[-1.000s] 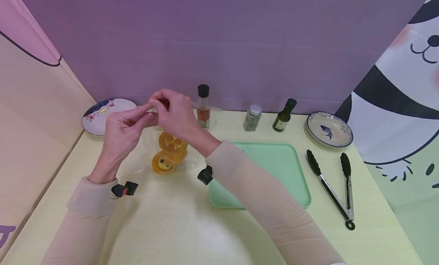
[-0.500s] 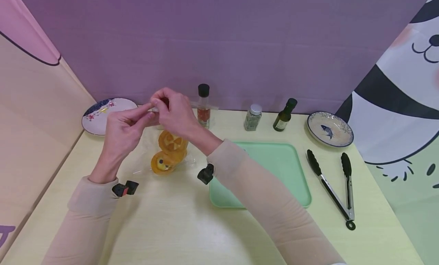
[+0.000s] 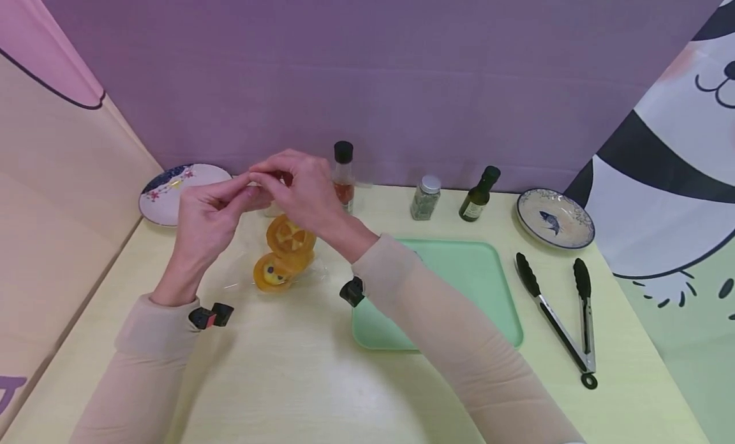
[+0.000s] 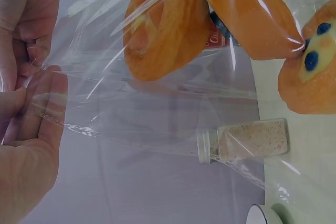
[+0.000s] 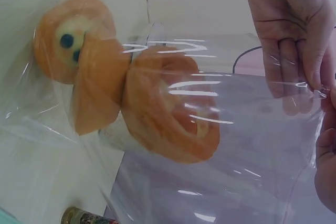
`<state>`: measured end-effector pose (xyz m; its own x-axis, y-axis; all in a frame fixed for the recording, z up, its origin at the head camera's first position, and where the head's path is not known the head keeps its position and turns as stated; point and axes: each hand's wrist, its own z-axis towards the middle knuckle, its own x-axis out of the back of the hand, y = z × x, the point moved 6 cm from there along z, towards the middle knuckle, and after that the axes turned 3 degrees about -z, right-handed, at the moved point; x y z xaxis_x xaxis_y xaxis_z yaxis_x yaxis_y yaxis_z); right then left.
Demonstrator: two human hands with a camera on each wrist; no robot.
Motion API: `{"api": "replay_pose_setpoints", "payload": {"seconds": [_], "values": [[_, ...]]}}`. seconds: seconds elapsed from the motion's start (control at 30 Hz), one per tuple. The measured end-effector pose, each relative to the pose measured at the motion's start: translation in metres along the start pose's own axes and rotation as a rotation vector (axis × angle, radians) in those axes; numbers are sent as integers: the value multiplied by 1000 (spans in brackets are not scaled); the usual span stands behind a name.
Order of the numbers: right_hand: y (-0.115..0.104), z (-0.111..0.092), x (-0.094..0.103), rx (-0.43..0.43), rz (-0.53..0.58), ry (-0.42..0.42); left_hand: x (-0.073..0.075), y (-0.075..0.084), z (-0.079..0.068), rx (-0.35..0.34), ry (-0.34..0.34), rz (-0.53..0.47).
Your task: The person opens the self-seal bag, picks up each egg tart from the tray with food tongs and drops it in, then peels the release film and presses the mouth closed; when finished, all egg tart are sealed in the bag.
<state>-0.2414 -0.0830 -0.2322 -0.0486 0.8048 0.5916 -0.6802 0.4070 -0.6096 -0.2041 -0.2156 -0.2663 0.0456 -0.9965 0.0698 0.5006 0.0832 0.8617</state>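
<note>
Both hands are raised at the rim of a clear plastic bag (image 4: 131,108). Thumb and fingers of my left hand (image 3: 207,224) pinch its edge; the right wrist view shows the left hand's (image 5: 291,30) fingers behind the film. Close beside it, my right hand (image 3: 310,192) also pinches the rim, fingertips nearly meeting the left ones. Inside the bag hang several bread buns: a round one (image 3: 291,235) with a crossed top, a plain one (image 5: 100,85), and one with dark blue berries (image 3: 272,273). Film glare partly hides the fingertips.
Behind stand a black-capped bottle (image 3: 344,176), a silver-lidded jar (image 3: 425,198) and a dark green bottle (image 3: 479,194). A floral plate (image 3: 178,198) is at left, a fish plate (image 3: 554,219) at right. Right of the bag lie a green tray (image 3: 459,291) and spread tongs (image 3: 559,329).
My right hand and wrist have shifted slightly to the right, its fingers somewhat straighter along the rim. The left hand stays nearly still, and the buns hang where they were.
</note>
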Motion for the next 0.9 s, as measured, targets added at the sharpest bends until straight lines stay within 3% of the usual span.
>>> {"api": "replay_pose_setpoints", "payload": {"seconds": [0.2, 0.37, 0.47, 0.9], "values": [[3, 0, 0, -124, 167, -8, 2, 1, -1, -7, 27, 118], [-3, 3, -2, -105, 48, -56, 3, 2, 0, 4, 54, 219], [-5, 3, -5, -109, 37, -64, 3, 3, 0, 19, 54, 236], [6, 0, -12, -330, 324, -65, 4, 6, 2, -6, 50, 267]]}}
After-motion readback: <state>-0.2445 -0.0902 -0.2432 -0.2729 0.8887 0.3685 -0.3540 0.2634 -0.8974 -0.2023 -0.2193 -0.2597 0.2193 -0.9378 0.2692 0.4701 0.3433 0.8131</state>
